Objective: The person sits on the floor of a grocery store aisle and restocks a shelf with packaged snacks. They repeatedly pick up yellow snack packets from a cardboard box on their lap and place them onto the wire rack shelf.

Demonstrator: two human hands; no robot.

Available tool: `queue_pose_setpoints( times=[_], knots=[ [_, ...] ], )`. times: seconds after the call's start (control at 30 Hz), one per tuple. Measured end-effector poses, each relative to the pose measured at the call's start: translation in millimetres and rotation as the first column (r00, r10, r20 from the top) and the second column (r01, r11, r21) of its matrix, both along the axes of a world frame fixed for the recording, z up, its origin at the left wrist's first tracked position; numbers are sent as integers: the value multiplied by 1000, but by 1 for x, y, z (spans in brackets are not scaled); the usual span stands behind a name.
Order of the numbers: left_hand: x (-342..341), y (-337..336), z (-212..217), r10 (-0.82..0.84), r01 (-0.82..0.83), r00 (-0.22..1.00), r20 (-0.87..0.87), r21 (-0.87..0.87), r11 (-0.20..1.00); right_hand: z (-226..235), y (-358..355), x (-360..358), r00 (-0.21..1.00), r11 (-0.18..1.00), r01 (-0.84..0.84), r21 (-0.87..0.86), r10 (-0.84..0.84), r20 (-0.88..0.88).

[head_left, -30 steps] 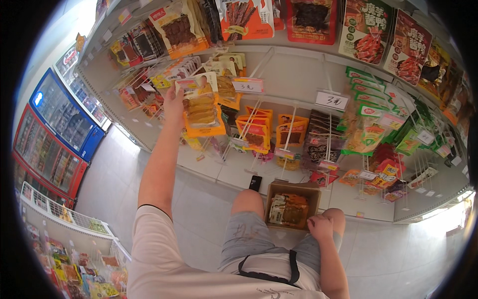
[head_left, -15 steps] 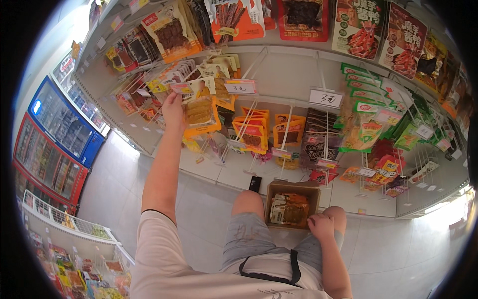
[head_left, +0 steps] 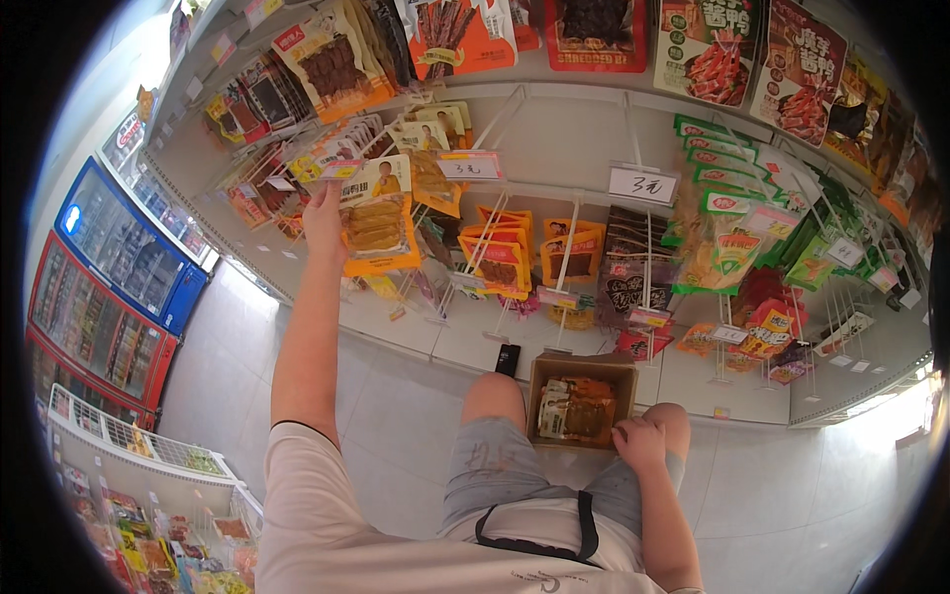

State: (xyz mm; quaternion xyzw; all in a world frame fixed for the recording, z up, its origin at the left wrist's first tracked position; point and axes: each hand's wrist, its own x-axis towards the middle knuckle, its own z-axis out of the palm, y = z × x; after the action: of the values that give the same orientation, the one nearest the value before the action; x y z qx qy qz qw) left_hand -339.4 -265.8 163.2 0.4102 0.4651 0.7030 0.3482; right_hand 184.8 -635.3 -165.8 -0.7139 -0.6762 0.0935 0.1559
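My left hand (head_left: 322, 220) reaches up to the hanging rack, its fingers closed on the left edge of an orange-and-white snack packet (head_left: 381, 226) with a clear front. The packet hangs tilted just below a price tag (head_left: 341, 170) and stands out in front of similar packets (head_left: 432, 178). My right hand (head_left: 641, 443) lies on my right knee beside the corner of an open cardboard box (head_left: 606, 365), with loosely bent fingers and nothing visible in it. Orange-and-white snack packets (head_left: 579, 411) lie inside the box, which sits between my knees.
Price-tagged hooks hold orange packets (head_left: 495, 262), dark packets (head_left: 633, 262) and green-topped packets (head_left: 732, 238). A black phone-like object (head_left: 508, 359) lies on the shelf base left of the box. Blue and red drinks fridges (head_left: 129, 247) and a snack bin (head_left: 129, 436) stand at left.
My left hand has moved slightly left with the packet, away from the similar packets on the hook. My right hand stays on the knee.
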Motion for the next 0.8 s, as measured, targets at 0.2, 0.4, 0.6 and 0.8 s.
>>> queue_pose_setpoints(
  times=[0.2, 0.4, 0.6, 0.8],
  knots=[
    [0, 1, 0, -33, 31, 998, -51, -49, 998, -7, 0, 1, 1000, 1000, -7, 17, 7, -14],
    [-1, 23, -23, -71, 71, 989, -126, -6, 997, -6, 3, -2, 1000, 1000, -13, -29, 13, -3],
    [42, 42, -32, 19, -34, 996, -89, -166, 986, -11, 2, 1, 1000, 1000, -15, 6, 15, 9],
    [60, 63, -41, -75, -54, 698, -712, -157, 986, 4, -2, 5, 1000, 994, 15, -107, -18, -22]
  ],
)
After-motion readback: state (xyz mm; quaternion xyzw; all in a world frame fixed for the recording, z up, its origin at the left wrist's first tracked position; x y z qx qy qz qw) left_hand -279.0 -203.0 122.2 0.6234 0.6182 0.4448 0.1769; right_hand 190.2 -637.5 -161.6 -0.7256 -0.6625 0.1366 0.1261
